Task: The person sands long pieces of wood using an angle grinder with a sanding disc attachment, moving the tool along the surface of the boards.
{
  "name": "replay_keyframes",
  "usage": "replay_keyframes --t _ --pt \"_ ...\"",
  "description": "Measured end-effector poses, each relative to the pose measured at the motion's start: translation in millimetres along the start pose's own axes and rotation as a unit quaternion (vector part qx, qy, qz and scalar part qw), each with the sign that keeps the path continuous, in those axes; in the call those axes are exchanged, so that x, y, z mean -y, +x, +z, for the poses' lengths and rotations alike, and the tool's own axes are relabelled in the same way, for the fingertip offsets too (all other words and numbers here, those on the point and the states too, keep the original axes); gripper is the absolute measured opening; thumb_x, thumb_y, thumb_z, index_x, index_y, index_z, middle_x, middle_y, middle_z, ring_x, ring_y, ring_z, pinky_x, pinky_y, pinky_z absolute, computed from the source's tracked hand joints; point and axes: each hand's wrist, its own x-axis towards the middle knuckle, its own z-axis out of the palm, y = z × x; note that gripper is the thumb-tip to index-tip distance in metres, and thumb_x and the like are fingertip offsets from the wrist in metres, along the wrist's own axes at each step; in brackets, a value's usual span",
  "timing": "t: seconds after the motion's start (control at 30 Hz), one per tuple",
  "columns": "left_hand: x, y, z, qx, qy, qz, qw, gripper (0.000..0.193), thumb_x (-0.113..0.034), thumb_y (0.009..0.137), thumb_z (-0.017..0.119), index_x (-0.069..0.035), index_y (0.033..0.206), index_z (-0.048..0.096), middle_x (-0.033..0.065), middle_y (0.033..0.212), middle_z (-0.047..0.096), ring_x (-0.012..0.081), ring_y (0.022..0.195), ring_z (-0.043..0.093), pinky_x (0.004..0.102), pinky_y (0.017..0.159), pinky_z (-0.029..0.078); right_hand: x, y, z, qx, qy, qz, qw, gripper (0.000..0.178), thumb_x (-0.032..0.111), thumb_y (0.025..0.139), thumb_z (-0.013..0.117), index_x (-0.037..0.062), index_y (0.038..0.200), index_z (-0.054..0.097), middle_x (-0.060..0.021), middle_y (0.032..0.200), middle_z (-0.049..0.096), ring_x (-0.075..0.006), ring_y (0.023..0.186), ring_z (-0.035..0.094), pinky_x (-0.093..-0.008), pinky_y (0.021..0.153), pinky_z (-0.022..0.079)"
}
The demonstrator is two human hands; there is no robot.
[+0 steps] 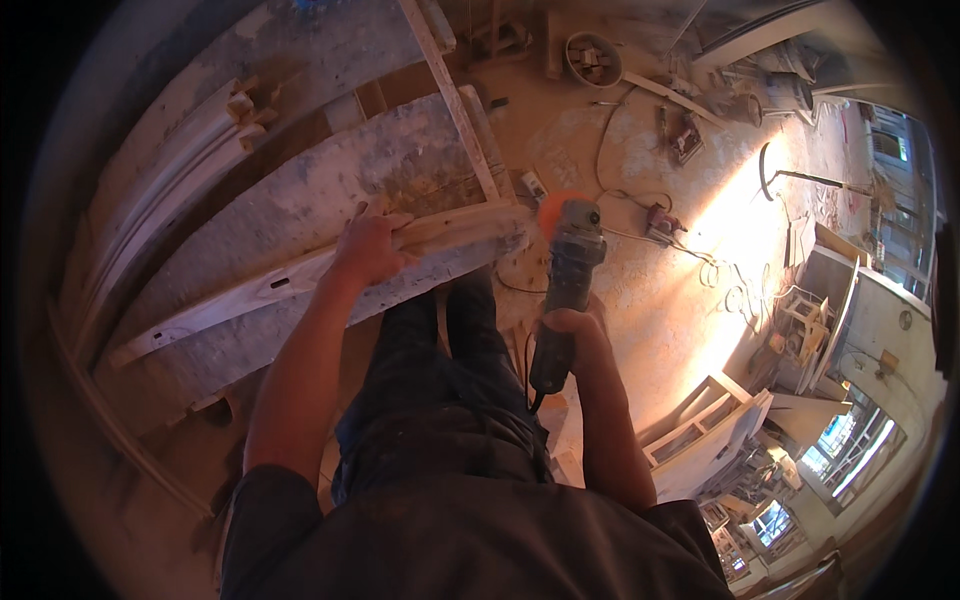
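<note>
A long pale wooden rail (250,290) with small dark slots lies along the near edge of a worn, stained workbench (420,150). My left hand (372,248) grips it near its right part, the fingers over the wood. To the right of the bench, my right hand (588,338) is closed around the body of a dark angle grinder (573,265). An orange disc (556,208) sits at the grinder's head, close to the rail's right end and apart from it. The cord leaves the grinder's lower end.
Several shaped wooden pieces (190,170) lie stacked on the bench's left side. A narrow wooden strip (455,95) crosses its far right part. Cords (605,140), a small power tool (662,224) and a basket of wood offcuts (593,60) lie on the dusty floor; a wooden frame (700,425) stands right.
</note>
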Motion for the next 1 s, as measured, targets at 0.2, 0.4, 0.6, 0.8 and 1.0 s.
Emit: replay_keyframes --t 0.2,0.4,0.6,0.8,1.0 --pt "-1 -8 13 -0.051 0.017 0.017 0.998 0.069 -0.029 0.069 0.094 -0.020 0.133 0.073 0.0139 0.134 0.054 0.0359 0.132 0.049 0.0499 0.112 0.041 -5 14 -1 0.008 -0.030 0.026 0.999 0.049 0.012 0.064 0.073 -0.0034 0.108 0.059 -0.0141 0.081 0.067 -0.0251 0.066 0.067 -0.0355 0.062 0.056" --pt "-3 -11 14 -0.070 0.012 0.025 0.997 0.069 -0.026 0.067 0.095 -0.019 0.132 0.074 0.0128 0.126 0.054 0.0338 0.126 0.051 0.0493 0.108 0.044 -2 14 0 0.037 -0.017 0.061 0.997 0.043 0.010 0.063 0.073 -0.0042 0.102 0.060 -0.0140 0.080 0.067 -0.0248 0.063 0.066 -0.0360 0.061 0.055" --pt "0 -13 18 -0.100 0.013 0.044 0.994 0.069 -0.024 0.065 0.096 -0.017 0.130 0.075 0.0119 0.124 0.054 0.0333 0.124 0.052 0.0470 0.106 0.046 -1 8 -7 0.027 0.007 0.072 0.997 0.043 0.008 0.064 0.072 -0.0043 0.103 0.059 -0.0151 0.081 0.067 -0.0250 0.065 0.067 -0.0371 0.064 0.057" --pt "-2 -14 19 -0.113 0.014 0.055 0.992 0.069 -0.024 0.063 0.096 -0.015 0.128 0.075 0.0114 0.119 0.054 0.0325 0.120 0.054 0.0453 0.105 0.048 -1 12 5 0.025 -0.013 0.060 0.998 0.035 0.011 0.065 0.068 -0.0068 0.094 0.061 -0.0170 0.074 0.066 -0.0265 0.058 0.065 -0.0373 0.055 0.055" --pt "-2 -17 18 -0.122 0.014 0.059 0.991 0.069 -0.024 0.063 0.096 -0.015 0.128 0.075 0.0115 0.118 0.053 0.0323 0.119 0.054 0.0455 0.104 0.048 -1 -5 6 -0.012 -0.007 0.045 0.999 0.037 0.011 0.065 0.068 -0.0058 0.097 0.061 -0.0173 0.077 0.066 -0.0274 0.064 0.067 -0.0369 0.060 0.057"
